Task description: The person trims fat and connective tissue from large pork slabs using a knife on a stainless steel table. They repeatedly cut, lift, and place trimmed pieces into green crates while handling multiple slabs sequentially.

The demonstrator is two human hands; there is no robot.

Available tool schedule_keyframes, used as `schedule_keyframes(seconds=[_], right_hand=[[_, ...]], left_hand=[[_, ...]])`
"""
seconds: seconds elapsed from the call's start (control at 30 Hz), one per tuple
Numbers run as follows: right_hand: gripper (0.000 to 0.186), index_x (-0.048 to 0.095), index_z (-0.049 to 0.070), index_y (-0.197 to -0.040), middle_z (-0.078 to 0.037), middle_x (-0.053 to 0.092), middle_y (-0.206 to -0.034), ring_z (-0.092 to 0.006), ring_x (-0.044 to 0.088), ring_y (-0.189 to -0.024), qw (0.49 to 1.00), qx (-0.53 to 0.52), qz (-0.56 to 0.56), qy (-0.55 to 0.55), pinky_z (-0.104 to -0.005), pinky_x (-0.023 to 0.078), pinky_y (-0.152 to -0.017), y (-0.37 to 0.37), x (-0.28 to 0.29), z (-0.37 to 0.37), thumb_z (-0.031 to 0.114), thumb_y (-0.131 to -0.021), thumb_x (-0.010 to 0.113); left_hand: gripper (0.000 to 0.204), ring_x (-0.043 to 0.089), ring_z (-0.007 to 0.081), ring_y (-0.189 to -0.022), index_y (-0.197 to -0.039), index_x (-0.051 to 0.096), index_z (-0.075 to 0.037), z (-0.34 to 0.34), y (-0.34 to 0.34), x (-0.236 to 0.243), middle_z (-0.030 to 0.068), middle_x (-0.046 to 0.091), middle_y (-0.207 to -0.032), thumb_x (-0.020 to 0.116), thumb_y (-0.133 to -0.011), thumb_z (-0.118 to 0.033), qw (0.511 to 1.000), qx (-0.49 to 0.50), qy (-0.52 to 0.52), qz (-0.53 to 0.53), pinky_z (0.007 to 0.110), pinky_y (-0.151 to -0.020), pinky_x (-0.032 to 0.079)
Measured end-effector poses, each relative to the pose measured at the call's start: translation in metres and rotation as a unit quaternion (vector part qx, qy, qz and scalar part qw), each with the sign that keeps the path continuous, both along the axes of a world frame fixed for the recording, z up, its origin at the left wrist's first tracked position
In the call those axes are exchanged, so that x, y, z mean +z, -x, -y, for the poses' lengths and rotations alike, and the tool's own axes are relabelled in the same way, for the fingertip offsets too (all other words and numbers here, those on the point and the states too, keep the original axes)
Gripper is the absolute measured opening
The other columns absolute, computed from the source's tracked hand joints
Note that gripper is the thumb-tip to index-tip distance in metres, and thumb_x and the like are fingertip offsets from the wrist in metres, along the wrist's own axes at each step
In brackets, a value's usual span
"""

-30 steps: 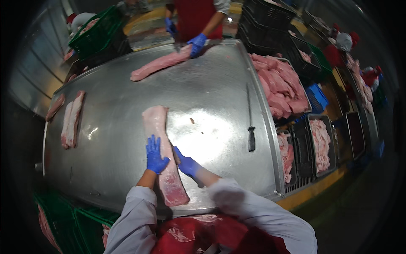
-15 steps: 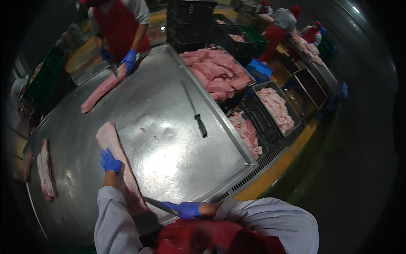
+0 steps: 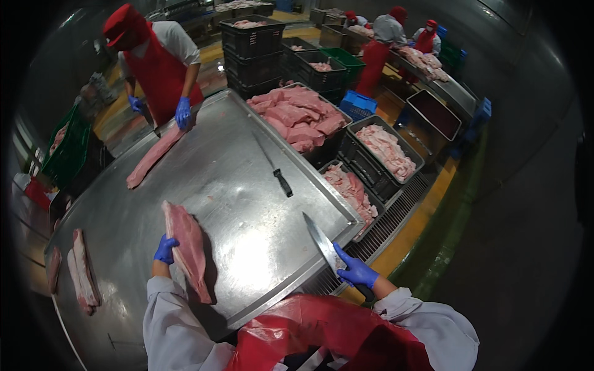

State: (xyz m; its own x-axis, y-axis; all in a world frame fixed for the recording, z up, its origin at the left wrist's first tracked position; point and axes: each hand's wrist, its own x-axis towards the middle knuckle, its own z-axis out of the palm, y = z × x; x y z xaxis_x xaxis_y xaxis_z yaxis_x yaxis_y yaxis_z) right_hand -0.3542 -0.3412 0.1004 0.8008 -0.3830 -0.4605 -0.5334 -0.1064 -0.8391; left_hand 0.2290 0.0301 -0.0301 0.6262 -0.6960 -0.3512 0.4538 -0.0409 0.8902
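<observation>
My left hand [image 3: 166, 250], in a blue glove, grips the left edge of a long piece of raw meat [image 3: 189, 247]. That piece is tipped up on its side over the steel table [image 3: 241, 191], its pink face toward the right. In my blue-gloved right hand [image 3: 357, 270] is a long-bladed knife [image 3: 321, 240], held by its dark handle past the table's right edge. The blade points up and to the left, apart from the meat. A second knife [image 3: 281, 179] with a black handle lies on the table.
Across the table a co-worker [image 3: 162, 74] with a knife holds a long meat strip [image 3: 154, 157]. Two meat strips [image 3: 81, 272] lie at the left. Along the right edge stand a tray of meat pieces [image 3: 300, 114] and black crates of trimmings [image 3: 385, 151]. A floor grate [image 3: 402, 213] runs beside them.
The meat lay flat under my spread left hand; now that hand grips its edge and has tipped it up. My right hand has moved the knife away from the meat, to the right.
</observation>
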Motion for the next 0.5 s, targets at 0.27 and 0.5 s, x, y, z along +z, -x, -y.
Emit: schedule_keyframes(seconds=[0.27,0.5], right_hand=[[0.093,0.01,0.032,-0.16,-0.004,0.06,-0.08,-0.0111,0.054,-0.057,0.996,0.012,0.079,0.026,-0.0301,0.05,-0.049,-0.03,-0.04,0.032,-0.002,-0.088,0.058],[0.089,0.009,0.032,-0.16,-0.004,0.059,-0.077,-0.0109,0.056,-0.057,0.998,0.003,-0.016,-0.063,-0.027,0.049,-0.05,-0.087,-0.046,0.049,-0.002,-0.09,0.053]], left_hand=[[0.089,0.046,0.0339,-0.131,-0.151,0.033,-0.006,-0.013,0.125,0.001,0.0198,0.047,-0.142,0.071,-0.083,-0.048,0.931,-0.071,-0.278,0.225,0.04,-0.107,0.04],[0.05,0.063,0.0425,-0.094,-0.115,0.06,-0.001,-0.022,0.168,0.006,0.0284,0.065,-0.1,0.066,-0.078,-0.033,0.766,-0.239,-0.525,0.285,0.049,-0.085,0.05]])
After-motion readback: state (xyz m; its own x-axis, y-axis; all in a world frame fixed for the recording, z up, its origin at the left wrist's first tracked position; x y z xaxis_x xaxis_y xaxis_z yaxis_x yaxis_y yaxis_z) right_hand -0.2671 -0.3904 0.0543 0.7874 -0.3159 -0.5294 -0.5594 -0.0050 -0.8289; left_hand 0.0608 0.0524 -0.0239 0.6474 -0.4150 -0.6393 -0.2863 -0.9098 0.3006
